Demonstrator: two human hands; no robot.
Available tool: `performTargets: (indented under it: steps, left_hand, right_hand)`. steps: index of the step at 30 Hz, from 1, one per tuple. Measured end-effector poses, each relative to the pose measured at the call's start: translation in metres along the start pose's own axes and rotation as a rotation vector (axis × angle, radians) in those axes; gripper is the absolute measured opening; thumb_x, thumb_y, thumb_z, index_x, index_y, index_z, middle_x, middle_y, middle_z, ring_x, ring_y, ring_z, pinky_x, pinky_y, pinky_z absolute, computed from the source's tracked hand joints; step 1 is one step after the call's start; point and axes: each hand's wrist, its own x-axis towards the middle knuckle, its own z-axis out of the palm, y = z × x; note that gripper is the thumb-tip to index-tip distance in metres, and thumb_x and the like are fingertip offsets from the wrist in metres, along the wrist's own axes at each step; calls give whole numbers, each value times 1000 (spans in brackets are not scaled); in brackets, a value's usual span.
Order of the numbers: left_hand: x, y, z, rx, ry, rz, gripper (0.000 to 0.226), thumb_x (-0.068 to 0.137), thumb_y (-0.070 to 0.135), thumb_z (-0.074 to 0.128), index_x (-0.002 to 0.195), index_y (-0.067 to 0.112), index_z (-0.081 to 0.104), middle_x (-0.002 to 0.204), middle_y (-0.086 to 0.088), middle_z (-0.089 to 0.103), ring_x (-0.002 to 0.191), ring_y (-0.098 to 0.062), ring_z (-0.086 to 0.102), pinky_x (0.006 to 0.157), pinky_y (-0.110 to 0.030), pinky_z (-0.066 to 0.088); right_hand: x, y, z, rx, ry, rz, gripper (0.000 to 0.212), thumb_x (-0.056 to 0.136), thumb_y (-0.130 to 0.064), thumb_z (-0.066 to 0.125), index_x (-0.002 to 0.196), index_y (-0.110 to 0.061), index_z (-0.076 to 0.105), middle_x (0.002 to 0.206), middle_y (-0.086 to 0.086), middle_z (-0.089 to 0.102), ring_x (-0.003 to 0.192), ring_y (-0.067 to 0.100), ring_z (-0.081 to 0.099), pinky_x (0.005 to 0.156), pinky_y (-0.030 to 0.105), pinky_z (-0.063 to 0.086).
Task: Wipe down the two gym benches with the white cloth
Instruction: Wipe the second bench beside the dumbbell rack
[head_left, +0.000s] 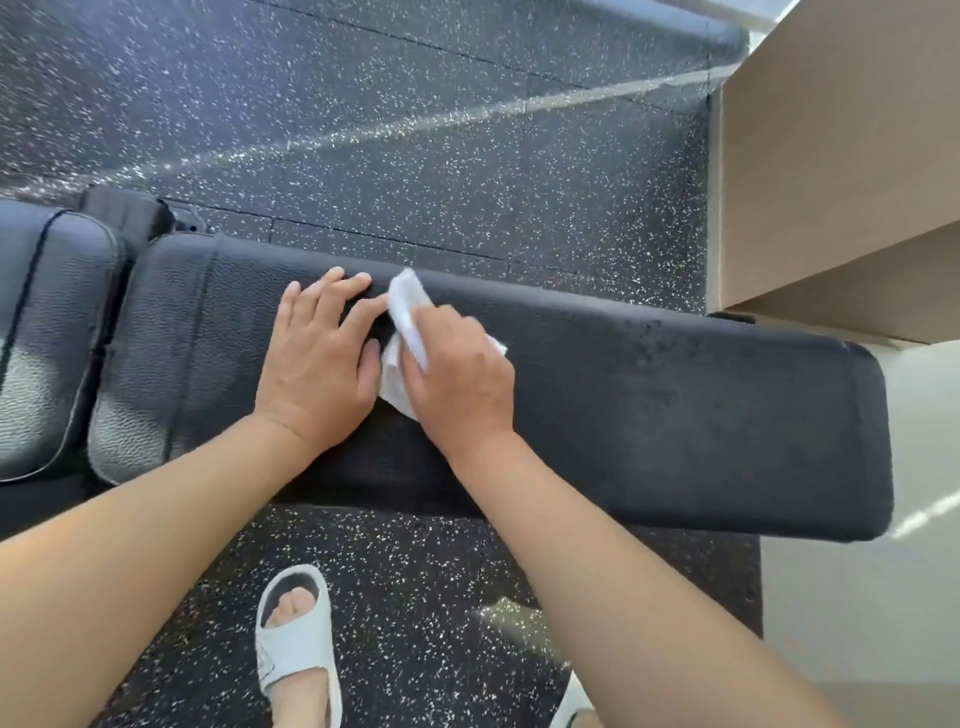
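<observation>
From the head camera, looking straight down: a long black padded gym bench (675, 415) runs left to right across a dark speckled rubber floor (415, 130). The right hand (460, 379) lies on top of the white cloth (408, 304), fingers curled over it and pressing it to the pad near the middle of the bench's length — crumpled cloth shows beyond the fingertips toward the far edge and under the thumb side. The left hand (319, 353) rests flat on the pad just beside the cloth, fingers straight and spread, their tips near the far edge, the index finger touching the cloth. At the bench's left end, a second padded section (47, 338) sits across a narrow gap. The pad's right end stops short of a tan boxy block (841, 156) standing at the floor's right side — its lower step is near the bench's far right corner. Below the near edge, a foot in a pale slide sandal (296, 644) stands on the floor.
</observation>
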Motion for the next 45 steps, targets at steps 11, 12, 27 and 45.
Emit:
performTargets:
  steps: [11, 12, 27, 45]
  left_hand:
    - [-9, 78, 6, 90, -120, 13, 58, 94, 22, 44, 150, 7, 52, 162, -15, 41, 152, -39, 34, 119, -68, 26]
    - [-7, 92, 13, 91, -123, 46, 56, 96, 21, 45, 150, 8, 52, 163, -13, 41, 153, -38, 34, 119, -68, 25]
    - [35, 156, 71, 63, -2, 48, 55, 95, 21, 38, 149, 18, 49, 161, -10, 44, 154, -31, 34, 127, -58, 19]
    - [38, 149, 82, 22, 38, 15, 47, 99, 28, 41, 140, 9, 53, 158, -7, 49, 153, -31, 37, 129, -53, 17]
  right_hand:
    - [-98, 204, -85, -115, -40, -160, 18, 84, -16, 66, 101, -18, 65, 73, -2, 54, 63, 22, 56, 44, 30, 41]
    - [-88, 210, -87, -138, -50, -137, 14, 84, -17, 66, 98, -17, 64, 73, -1, 55, 64, 24, 57, 43, 30, 42]
    - [-106, 189, -71, 18, 2, -97, 15, 84, -25, 72, 94, -16, 67, 78, -2, 55, 68, 20, 54, 51, 31, 42]
    - [23, 144, -30, 138, 102, 99, 26, 92, -40, 65, 109, -20, 68, 90, -3, 62, 76, 20, 59, 55, 35, 44]
